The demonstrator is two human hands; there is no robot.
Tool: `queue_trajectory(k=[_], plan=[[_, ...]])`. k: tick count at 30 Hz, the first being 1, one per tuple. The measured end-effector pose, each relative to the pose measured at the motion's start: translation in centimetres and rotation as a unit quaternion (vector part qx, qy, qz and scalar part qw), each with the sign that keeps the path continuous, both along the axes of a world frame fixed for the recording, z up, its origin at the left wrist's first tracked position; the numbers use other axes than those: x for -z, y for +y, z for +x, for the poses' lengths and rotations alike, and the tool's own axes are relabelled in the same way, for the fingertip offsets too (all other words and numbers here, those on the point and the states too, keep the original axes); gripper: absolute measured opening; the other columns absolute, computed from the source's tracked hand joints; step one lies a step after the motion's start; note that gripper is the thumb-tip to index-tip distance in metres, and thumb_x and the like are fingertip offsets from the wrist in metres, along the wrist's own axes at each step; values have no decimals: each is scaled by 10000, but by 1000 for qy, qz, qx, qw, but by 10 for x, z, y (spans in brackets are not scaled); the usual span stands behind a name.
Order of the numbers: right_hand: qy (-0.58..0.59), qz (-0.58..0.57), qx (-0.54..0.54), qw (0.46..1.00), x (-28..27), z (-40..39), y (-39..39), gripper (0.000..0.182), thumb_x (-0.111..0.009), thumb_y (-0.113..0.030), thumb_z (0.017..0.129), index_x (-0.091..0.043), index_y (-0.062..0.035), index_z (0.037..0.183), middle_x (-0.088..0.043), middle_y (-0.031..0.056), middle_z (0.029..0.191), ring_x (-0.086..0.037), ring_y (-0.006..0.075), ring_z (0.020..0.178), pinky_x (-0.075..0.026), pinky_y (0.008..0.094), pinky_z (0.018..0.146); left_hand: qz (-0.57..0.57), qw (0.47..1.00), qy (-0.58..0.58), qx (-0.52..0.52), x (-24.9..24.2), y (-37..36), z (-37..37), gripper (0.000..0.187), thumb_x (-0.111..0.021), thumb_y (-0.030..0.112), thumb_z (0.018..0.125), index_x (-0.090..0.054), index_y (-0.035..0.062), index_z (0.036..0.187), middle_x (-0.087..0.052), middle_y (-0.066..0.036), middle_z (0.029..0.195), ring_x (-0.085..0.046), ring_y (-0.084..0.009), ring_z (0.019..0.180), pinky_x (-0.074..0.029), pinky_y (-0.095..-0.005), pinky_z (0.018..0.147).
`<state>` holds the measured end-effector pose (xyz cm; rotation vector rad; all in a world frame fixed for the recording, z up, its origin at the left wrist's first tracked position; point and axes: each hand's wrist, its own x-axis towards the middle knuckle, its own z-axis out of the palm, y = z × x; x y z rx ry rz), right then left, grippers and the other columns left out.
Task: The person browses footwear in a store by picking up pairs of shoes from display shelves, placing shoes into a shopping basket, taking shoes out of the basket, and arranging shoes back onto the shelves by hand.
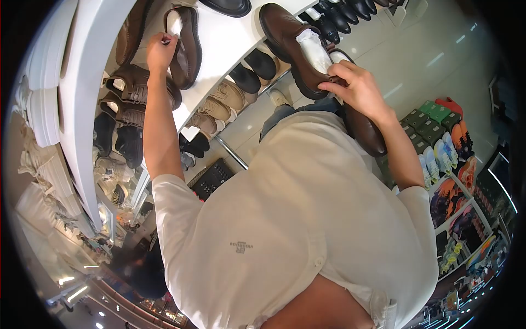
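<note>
My left hand [159, 54] is closed in a pinch at the opening edge of a brown leather shoe [189, 46], which rests on the white shelf [223, 52]. White stuffing shows inside that shoe. My right hand [356, 88] grips a pair of brown leather shoes near their heels, off the shelf's right side. One of them, a thick-soled brown shoe [280, 34] with white paper in it, points up and left. The other brown shoe [366, 131] hangs below my fingers, partly hidden by the hand.
Another brown shoe [130, 33] and a black shoe [230, 5] sit on the shelf. Brown lace-up boots [131, 90] stand at the left, and beige shoes [226, 97] on a lower tier. Green and dark shoe boxes [433, 118] are stacked at the right on the tiled floor.
</note>
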<state>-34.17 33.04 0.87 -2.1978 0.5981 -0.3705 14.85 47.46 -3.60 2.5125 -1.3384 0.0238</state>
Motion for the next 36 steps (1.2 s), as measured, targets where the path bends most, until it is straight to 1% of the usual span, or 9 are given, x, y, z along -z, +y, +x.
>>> queue_trajectory(k=[2,10,14,17,21,24,28,33,36], plan=[[-15,9,12,1000,3,-4,-1,267,-761,-267,818,-595,-76,902,-620,83,828,-621,304,710,-485,399,598,15,993,115,12,-5,0,-9,196,-772,179,784,-666,17,819,-662,-116,898,-652,-275,824,-510,-344,748],[-13,16,18,1000,-4,-20,1,274,-764,-279,810,-604,-74,895,-608,77,816,-618,301,703,-483,400,605,-70,984,104,128,-8,5,-54,117,-759,99,765,-663,48,809,-654,-104,932,-609,-298,926,-481,-370,854],[9,-13,31,999,-7,-20,1,282,-761,-300,809,-606,-77,885,-585,74,800,-606,301,682,-475,401,593,-75,993,53,79,5,5,-48,153,-765,112,765,-654,36,838,-657,-113,989,-603,-318,964,-472,-381,878],[7,-10,35,999,-4,-21,0,285,-762,-300,808,-605,-76,888,-584,77,804,-602,308,677,-473,402,586,-134,981,137,34,8,1,-34,159,-762,124,807,-659,40,895,-657,-117,1041,-606,-274,998,-470,-358,874],[-6,5,49,999,-4,-26,2,287,-764,-298,806,-603,-75,889,-583,76,801,-601,309,671,-472,406,581,-180,969,-141,99,-24,-9,-35,230,-787,133,764,-639,37,913,-638,-142,1020,-585,-339,1009,-454,-427,897],[-1,-4,55,998,0,-30,5,281,-765,-293,806,-603,-80,893,-595,75,812,-607,305,671,-474,405,579,-228,931,-283,15,-56,-20,7,394,-820,287,765,-640,28,1002,-615,-140,1048,-560,-325,1019,-453,-435,885],[-9,11,71,997,2,-38,11,280,-761,-297,809,-604,-83,897,-603,72,819,-612,306,684,-477,409,588,-180,938,-288,-75,-84,-30,57,718,-844,459,717,-594,-6,1205,-588,-201,1152,-533,-377,1137,-438,-444,971],[36,26,74,996,-1,-49,13,284,-746,-315,824,-605,-86,913,-614,78,848,-620,311,716,-483,412,617,-85,991,-101,20,-81,-36,101,1041,-860,517,678,-390,-22,1435,-494,-310,1294,-484,-421,1251,-392,-458,1071],[31,31,83,996,-3,-53,12,290,-742,-323,827,-604,-85,918,-614,82,856,-617,317,714,-480,414,616,-2,997,-51,-53,-78,-45,121,1003,-900,451,651,-410,-65,1358,-498,-285,1286,-527,-381,1198,-442,-436,1015]])
